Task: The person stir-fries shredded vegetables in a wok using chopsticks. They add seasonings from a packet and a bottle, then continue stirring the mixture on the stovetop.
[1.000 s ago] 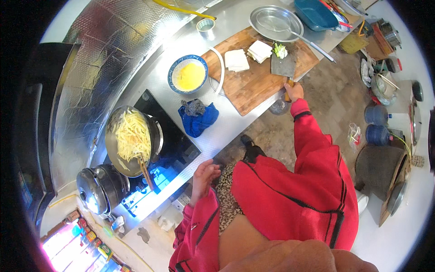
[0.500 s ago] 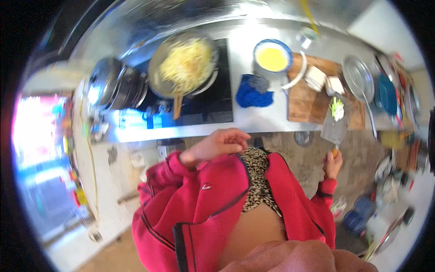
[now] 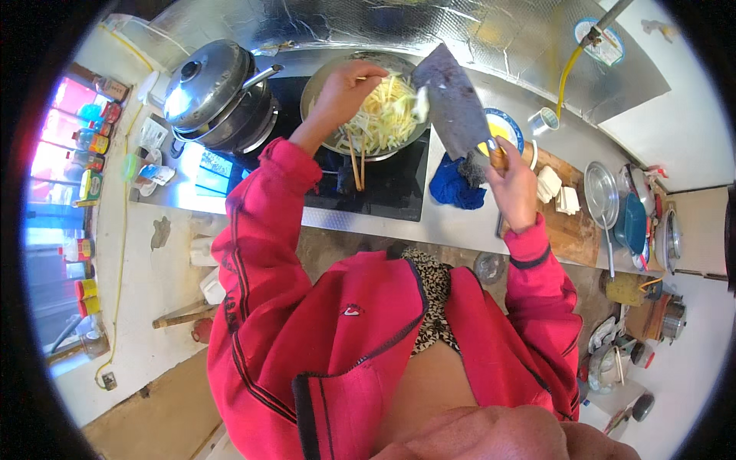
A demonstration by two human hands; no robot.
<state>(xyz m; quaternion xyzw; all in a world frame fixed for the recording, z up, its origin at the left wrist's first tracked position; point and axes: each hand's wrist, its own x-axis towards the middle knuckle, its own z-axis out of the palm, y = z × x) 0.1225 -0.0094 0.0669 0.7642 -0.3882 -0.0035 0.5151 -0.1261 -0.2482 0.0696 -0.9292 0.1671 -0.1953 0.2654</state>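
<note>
In my right hand (image 3: pixel 515 188) is the wooden handle of a cleaver (image 3: pixel 452 100), its broad dark blade tilted up at the right side of the frying pan (image 3: pixel 310 96). Pale green and white chopped pieces (image 3: pixel 421 104) drop beside the blade over the pan. Shredded pale vegetables (image 3: pixel 379 123) fill the pan, and a pair of wooden chopsticks (image 3: pixel 357 165) leans out over its front rim. My left hand (image 3: pixel 345 96) hovers above the pan's left part, fingers drawn together; whatever they hold, if anything, is hidden.
Right of the black hob lie a blue cloth (image 3: pixel 457 184) and a bowl of yellow liquid (image 3: pixel 502 126), partly behind the cleaver. White blocks (image 3: pixel 549 184) sit on a wooden cutting board (image 3: pixel 579 230), beside a metal strainer (image 3: pixel 601 192). A lidded pot (image 3: pixel 211 88) stands at left.
My right hand has carried the cleaver from the cutting board's front edge leftward to the pan. Chopped pieces have left its blade. My left hand has risen from my waist to over the pan.
</note>
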